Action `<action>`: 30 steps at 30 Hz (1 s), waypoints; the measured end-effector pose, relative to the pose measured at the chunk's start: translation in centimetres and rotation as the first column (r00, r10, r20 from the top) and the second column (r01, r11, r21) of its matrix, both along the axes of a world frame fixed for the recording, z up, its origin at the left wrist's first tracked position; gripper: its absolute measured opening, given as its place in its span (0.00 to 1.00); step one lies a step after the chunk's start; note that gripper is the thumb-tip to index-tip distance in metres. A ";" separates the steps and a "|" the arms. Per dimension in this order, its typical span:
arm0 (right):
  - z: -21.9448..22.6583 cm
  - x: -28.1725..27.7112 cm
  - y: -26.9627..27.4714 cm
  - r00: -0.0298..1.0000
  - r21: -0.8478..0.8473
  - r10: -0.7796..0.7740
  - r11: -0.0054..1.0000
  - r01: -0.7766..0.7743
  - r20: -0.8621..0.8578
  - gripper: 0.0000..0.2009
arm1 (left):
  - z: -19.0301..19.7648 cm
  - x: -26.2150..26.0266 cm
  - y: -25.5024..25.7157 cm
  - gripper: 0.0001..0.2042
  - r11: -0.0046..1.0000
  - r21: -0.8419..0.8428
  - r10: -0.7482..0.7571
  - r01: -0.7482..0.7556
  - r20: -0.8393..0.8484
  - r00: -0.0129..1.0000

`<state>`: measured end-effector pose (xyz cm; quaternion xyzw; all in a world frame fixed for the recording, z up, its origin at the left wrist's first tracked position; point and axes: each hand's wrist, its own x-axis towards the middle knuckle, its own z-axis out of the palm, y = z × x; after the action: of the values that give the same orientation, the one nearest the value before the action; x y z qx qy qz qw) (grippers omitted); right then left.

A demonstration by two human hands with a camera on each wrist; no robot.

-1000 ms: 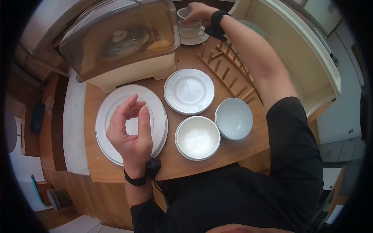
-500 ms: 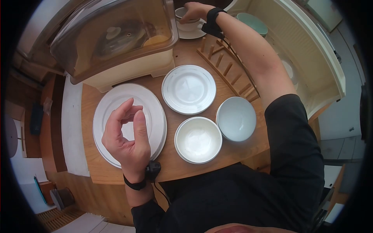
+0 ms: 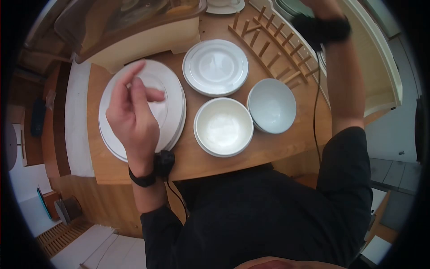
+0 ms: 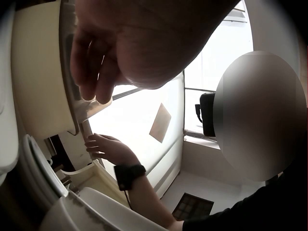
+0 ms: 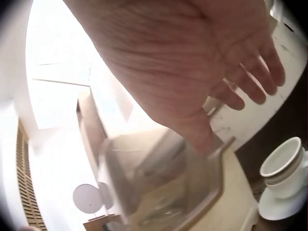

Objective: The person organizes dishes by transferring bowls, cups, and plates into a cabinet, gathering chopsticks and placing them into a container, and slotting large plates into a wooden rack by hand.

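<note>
My left hand [image 3: 134, 112] hovers over a stack of large white plates [image 3: 172, 134], holding nothing, its fingers loosely bent and blurred. At the top right of the head view, my right hand [image 3: 324, 6] is raised near the cream bin and partly cut off by the frame. The right wrist view shows its bare palm [image 5: 192, 62] with fingers extended and nothing in them. Stacked cups [image 5: 287, 180] stand on saucers [image 5: 276, 209] below and to the right of that hand; only the saucers' edge [image 3: 226, 10] and the lowest part show in the head view.
Smaller white plates [image 3: 215, 67], a white bowl stack [image 3: 224, 126] and pale blue bowls [image 3: 272, 106] sit mid-table. A wooden peg rack [image 3: 273, 47] lies beside the open cream bin [image 3: 380, 76]. A container with a brown see-through lid [image 3: 130, 27] stands back left.
My right hand has left the cups and moved right, up by the cream bin, with empty fingers. My left hand's fingers have shifted slightly. The head view has tilted, so the table sits higher.
</note>
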<state>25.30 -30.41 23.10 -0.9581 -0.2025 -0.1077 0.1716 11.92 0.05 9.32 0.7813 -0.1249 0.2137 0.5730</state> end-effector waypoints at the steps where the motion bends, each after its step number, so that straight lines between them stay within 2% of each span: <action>1: 0.0 -3.3 0.4 1.000 0.066 0.011 0.998 -0.010 -0.025 0.26 | -0.1 0.2 -0.2 0.13 1.000 0.004 0.004 -0.004 -0.012 1.000; 2: 0.0 -6.3 0.7 0.999 0.133 0.021 0.991 -0.015 -0.046 0.24 | -0.2 0.6 -0.5 0.14 0.999 -0.037 0.009 -0.010 -0.017 1.000; 4: -2.8 -9.9 -1.2 0.969 0.362 0.248 0.902 -0.234 0.008 0.19 | -0.6 1.3 -0.5 0.16 0.998 -0.056 -0.018 0.014 -0.070 0.997; 5: -3.9 -12.1 -2.0 0.971 0.368 0.238 0.903 -0.224 0.008 0.19 | -0.8 1.6 -0.4 0.16 0.998 -0.051 -0.028 0.024 -0.071 0.997; 7: -6.1 -17.0 -3.6 0.995 0.494 0.047 0.870 0.001 -0.084 0.20 | -1.1 1.7 -0.6 0.16 0.994 0.015 -0.106 0.111 -0.207 0.973; 8: -7.2 -18.8 -4.3 0.996 0.498 0.034 0.867 0.014 -0.086 0.20 | -0.8 1.6 -1.0 0.17 0.990 0.048 -0.113 0.129 -0.251 0.961; 9: -8.4 -20.4 -5.0 0.987 0.582 -0.071 0.801 0.141 -0.141 0.14 | -0.6 1.6 -1.3 0.17 0.989 0.051 -0.121 0.139 -0.256 0.959; 10: -9.5 -21.6 -5.7 0.964 0.651 -0.166 0.712 0.262 -0.206 0.10 | -0.3 1.7 -1.6 0.18 0.967 0.184 -0.126 0.176 -0.254 0.959; 11: -10.9 -22.5 -6.6 0.963 0.655 -0.169 0.707 0.267 -0.210 0.10 | 0.1 1.8 -1.9 0.18 0.927 0.314 -0.128 0.205 -0.248 0.960; 13: -13.7 -24.0 -8.3 0.894 0.703 -0.235 0.555 0.445 -0.380 0.11 | 1.2 1.5 -2.9 0.18 0.903 0.371 -0.117 0.215 -0.270 0.956; 15: -16.0 -25.0 -8.7 0.887 0.726 -0.217 0.512 0.459 -0.408 0.11 | 2.1 1.1 -3.6 0.20 0.823 0.515 -0.107 0.240 -0.274 0.956; 16: -17.0 -25.4 -8.5 0.878 0.743 -0.203 0.472 0.475 -0.433 0.11 | 2.2 0.7 -3.6 0.20 0.816 0.528 -0.094 0.233 -0.276 0.956; 18: -18.5 -25.9 -8.0 0.871 0.735 -0.198 0.472 0.486 -0.449 0.11 | 2.1 0.3 -3.6 0.25 0.824 0.460 -0.187 0.331 -0.330 0.925; 19: -19.1 -26.1 -7.8 0.862 0.718 -0.210 0.482 0.502 -0.462 0.11 | 2.1 -0.3 -3.5 0.25 0.820 0.471 -0.179 0.325 -0.329 0.927; 21: -19.8 -26.1 -7.7 0.858 0.719 -0.203 0.475 0.507 -0.471 0.12 | 2.0 -2.4 -3.4 0.37 0.763 0.442 -0.339 0.472 -0.350 0.874; 23: -20.5 -26.0 -7.3 0.852 0.709 -0.208 0.480 0.516 -0.480 0.12 | 1.8 -4.2 -3.9 0.50 0.680 0.503 -0.411 0.534 -0.342 0.845; 24: -20.8 -25.9 -7.2 0.852 0.710 -0.205 0.478 0.517 -0.482 0.12 | 1.0 -4.8 -4.1 0.60 0.668 0.521 -0.405 0.532 -0.345 0.847; 25: -21.0 -25.6 -7.1 0.862 0.727 -0.182 0.472 0.499 -0.473 0.12 | 0.7 -5.3 -4.6 0.60 0.666 0.521 -0.404 0.533 -0.348 0.846; 27: -20.9 -25.3 -6.5 0.870 0.743 -0.161 0.464 0.483 -0.466 0.12 | 0.3 -6.0 -5.4 0.61 0.658 0.627 -0.323 0.417 -0.265 0.909; 29: -19.9 -24.9 -5.5 0.887 0.797 -0.123 0.397 0.455 -0.445 0.13 | 0.2 -6.2 -5.8 0.59 0.661 0.628 -0.304 0.411 -0.277 0.911; 30: -19.8 -24.6 -5.0 0.887 0.798 -0.125 0.396 0.455 -0.444 0.13 | 0.2 -6.3 -5.9 0.57 0.680 0.622 -0.287 0.388 -0.261 0.922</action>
<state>0.66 -35.40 3.34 -0.7495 0.0865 -0.0722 0.6524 5.61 -5.84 9.51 0.9094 -0.2935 -0.0102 0.2946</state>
